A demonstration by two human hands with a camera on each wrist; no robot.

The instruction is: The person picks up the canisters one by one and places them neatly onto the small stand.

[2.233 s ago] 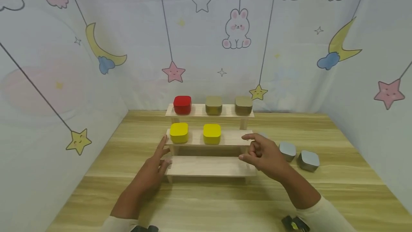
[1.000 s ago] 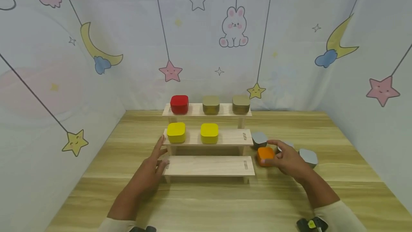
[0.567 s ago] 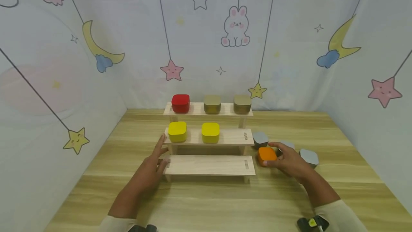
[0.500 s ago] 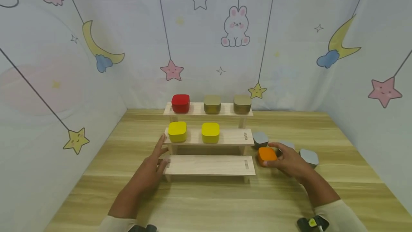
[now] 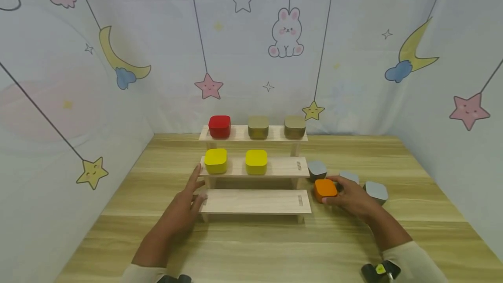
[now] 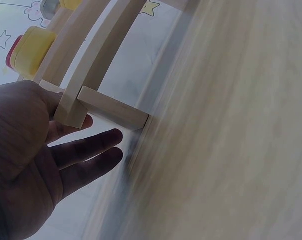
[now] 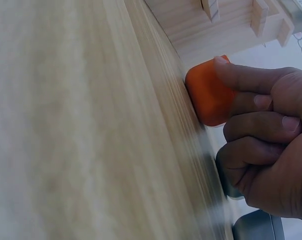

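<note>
On my feed a three-step shelf (image 5: 253, 201) carries a red block (image 5: 219, 126) at 11 o'clock, olive blocks (image 5: 258, 128) at 12 and 1 on the same top step, and two yellow blocks (image 5: 216, 161) on the middle step, one at 9, one at the centre; at 4 o'clock my right hand (image 5: 354, 198) pinches an orange block (image 5: 325, 190) between thumb and forefinger, other fingers curled, while my left hand (image 5: 184, 206), at 8, has its fingers loosely spread, touching the shelf's end; the shelf is pale, smooth wood, the table (image 5: 251, 248) streaky-grained, the blocks rounded squares; grey blocks (image 5: 376, 191) lie at 11, 2 and 3 from the orange one, the middle grey partly hidden by my hand, and I cannot tell whether the orange block is lifted
</note>
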